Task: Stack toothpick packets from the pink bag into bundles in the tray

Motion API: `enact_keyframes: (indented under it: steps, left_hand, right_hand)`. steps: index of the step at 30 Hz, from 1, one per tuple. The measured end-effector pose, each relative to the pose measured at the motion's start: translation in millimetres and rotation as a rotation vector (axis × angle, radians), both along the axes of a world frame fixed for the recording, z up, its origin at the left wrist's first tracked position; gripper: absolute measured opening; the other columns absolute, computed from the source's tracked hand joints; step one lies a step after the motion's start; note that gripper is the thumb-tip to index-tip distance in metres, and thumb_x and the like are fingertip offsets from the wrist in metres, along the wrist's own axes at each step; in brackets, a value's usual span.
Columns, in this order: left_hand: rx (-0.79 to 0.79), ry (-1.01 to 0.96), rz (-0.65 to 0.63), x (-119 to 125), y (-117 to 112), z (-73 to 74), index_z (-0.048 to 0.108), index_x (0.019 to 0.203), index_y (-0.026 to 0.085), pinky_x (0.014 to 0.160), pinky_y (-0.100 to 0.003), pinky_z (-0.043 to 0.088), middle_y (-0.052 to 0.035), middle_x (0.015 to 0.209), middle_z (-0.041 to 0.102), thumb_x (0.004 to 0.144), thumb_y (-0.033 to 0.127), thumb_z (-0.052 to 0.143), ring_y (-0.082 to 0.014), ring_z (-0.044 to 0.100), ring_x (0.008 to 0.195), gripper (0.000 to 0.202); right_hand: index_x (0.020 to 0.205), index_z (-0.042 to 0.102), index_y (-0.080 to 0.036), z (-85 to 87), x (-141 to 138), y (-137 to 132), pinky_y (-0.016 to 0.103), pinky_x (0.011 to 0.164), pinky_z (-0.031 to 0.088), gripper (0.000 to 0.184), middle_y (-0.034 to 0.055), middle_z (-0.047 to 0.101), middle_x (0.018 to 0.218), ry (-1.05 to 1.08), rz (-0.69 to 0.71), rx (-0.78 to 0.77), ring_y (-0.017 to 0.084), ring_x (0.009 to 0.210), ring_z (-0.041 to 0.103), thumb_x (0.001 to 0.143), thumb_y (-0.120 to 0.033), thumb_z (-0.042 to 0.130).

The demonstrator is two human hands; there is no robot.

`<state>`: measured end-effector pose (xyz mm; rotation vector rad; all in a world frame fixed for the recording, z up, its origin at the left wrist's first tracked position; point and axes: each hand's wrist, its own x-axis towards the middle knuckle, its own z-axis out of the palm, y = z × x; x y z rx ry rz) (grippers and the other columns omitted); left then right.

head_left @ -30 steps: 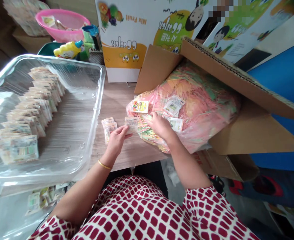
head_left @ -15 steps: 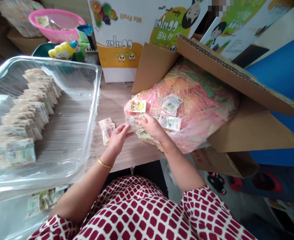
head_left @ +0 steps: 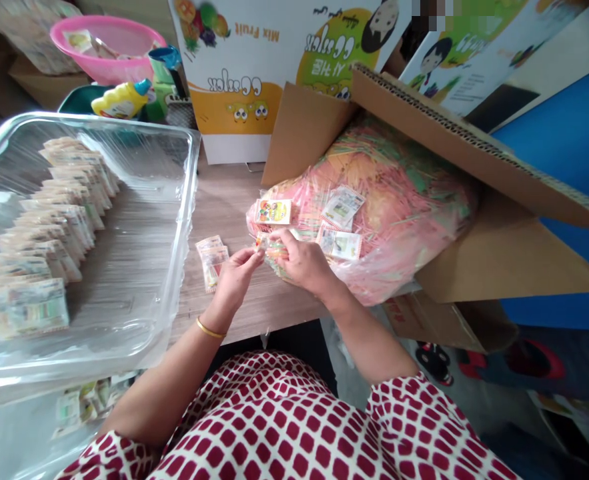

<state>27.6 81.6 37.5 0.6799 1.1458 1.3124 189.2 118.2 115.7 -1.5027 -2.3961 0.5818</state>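
Observation:
My left hand (head_left: 234, 279) and my right hand (head_left: 301, 261) meet over the wooden table edge, both pinched on one small printed sachet (head_left: 263, 243) between them. Just left of my left hand lies a short stack of the same sachets (head_left: 213, 259). Behind my right hand a clear bag of thin coloured sticks (head_left: 389, 200) bulges out of an open cardboard box (head_left: 499, 253). Three small sachets (head_left: 341, 210) lie on top of that bag.
A large clear plastic tray (head_left: 164, 267) at left holds several rows of bundled sachets (head_left: 49, 227). Behind it are a pink bowl (head_left: 107, 40), a yellow bottle (head_left: 119, 100) and printed display boxes (head_left: 254, 87). More packets (head_left: 81, 403) lie under the tray's near edge.
My right hand has come off the bag and moved left to meet my left hand at the sachet. The sachet now shows almost edge-on between the fingertips.

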Motion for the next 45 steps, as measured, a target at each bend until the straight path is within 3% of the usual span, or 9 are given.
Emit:
enact_keyframes:
  steps: [3,6,8,12,16,22,30,39,45]
  left_hand:
    - [0.029,0.009,-0.051,0.7,-2.8,4.4,0.08,0.091,0.018,0.097,-0.035,0.052,-0.006,0.098,0.079,0.077,0.046,0.083,-0.0213,0.07,0.098,0.031]
    - [0.047,-0.033,-0.069,0.9,-5.0,5.0,0.081,0.099,0.019,0.101,-0.037,0.052,-0.007,0.106,0.079,0.081,0.048,0.079,-0.0228,0.069,0.106,0.034]
    - [0.033,-0.034,-0.04,1.1,-5.1,3.3,0.081,0.1,0.018,0.103,-0.039,0.053,-0.0078,0.107,0.08,0.079,0.05,0.08,-0.0238,0.07,0.107,0.037]
    - [0.011,0.018,-0.027,1.9,-4.4,2.3,0.081,0.101,0.017,0.105,-0.043,0.052,-0.0097,0.111,0.079,0.078,0.052,0.08,-0.0264,0.07,0.112,0.042]
    - [0.024,0.088,-0.088,3.3,-5.3,5.3,0.081,0.104,0.017,0.11,-0.044,0.048,-0.0105,0.118,0.078,0.083,0.053,0.076,-0.0283,0.068,0.118,0.042]
    - [0.028,0.129,-0.109,4.7,-6.5,2.2,0.082,0.106,0.019,0.111,-0.044,0.048,-0.0093,0.118,0.079,0.085,0.052,0.075,-0.0286,0.068,0.118,0.039]
    - [-0.012,0.014,-0.143,2.6,-6.9,6.5,0.083,0.102,0.02,0.11,-0.042,0.051,-0.0077,0.116,0.079,0.083,0.048,0.077,-0.0262,0.067,0.119,0.034]
    - [-0.085,-0.163,-0.204,3.2,-2.1,11.9,0.083,0.091,0.019,0.106,-0.039,0.054,-0.0067,0.11,0.078,0.082,0.044,0.078,-0.0252,0.067,0.117,0.027]
    - [-0.098,-0.177,-0.231,1.8,1.0,8.7,0.081,0.102,0.02,0.103,-0.041,0.056,-0.0072,0.116,0.077,0.085,0.046,0.076,-0.0263,0.066,0.117,0.032]
  right_hand:
    - [0.127,0.061,-0.022,-9.0,-3.2,7.6,0.028,0.071,0.041,0.031,0.0054,0.076,0.094,-0.146,-0.067,-0.014,0.023,0.084,0.069,0.096,-0.029,0.059]
    - [0.116,0.065,-0.022,-14.1,0.4,14.2,0.028,0.069,0.039,0.02,0.0035,0.072,0.085,-0.114,-0.092,-0.045,0.021,0.079,0.064,0.097,-0.027,0.059]
    - [0.105,0.066,-0.022,-12.8,4.4,16.2,0.027,0.066,0.038,0.014,0.0002,0.066,0.077,0.095,-0.086,-0.113,0.017,0.071,0.058,0.098,-0.033,0.059]
    - [0.072,0.052,-0.024,-4.5,6.0,20.9,0.027,0.056,0.039,0.051,-0.0068,0.035,0.056,0.82,-0.121,-0.329,0.012,0.049,0.036,0.102,-0.064,0.042]
    - [0.063,0.04,-0.025,2.0,-5.7,28.6,0.03,0.062,0.047,0.062,-0.0062,0.031,0.056,1.193,-0.189,-0.233,0.012,0.049,0.04,0.097,-0.077,0.038]
    - [0.068,0.053,-0.026,-0.7,-24.7,23.2,0.039,0.091,0.054,0.062,0.0009,0.054,0.062,1.079,-0.187,-0.127,0.019,0.081,0.068,0.104,-0.069,0.027]
    - [0.087,0.069,-0.029,-17.6,-18.0,15.9,0.044,0.113,0.046,0.051,0.0027,0.075,0.089,0.896,-0.025,-0.176,0.021,0.11,0.068,0.109,-0.054,0.03]
    - [0.103,0.076,-0.026,-17.5,-5.6,20.9,0.04,0.112,0.046,0.044,0.0029,0.078,0.11,0.899,0.05,-0.349,0.022,0.118,0.067,0.102,-0.061,0.049]
    - [0.104,0.078,-0.026,-21.7,-1.8,27.0,0.039,0.111,0.046,0.061,0.004,0.077,0.113,0.869,0.005,-0.367,0.022,0.118,0.067,0.103,-0.068,0.035]
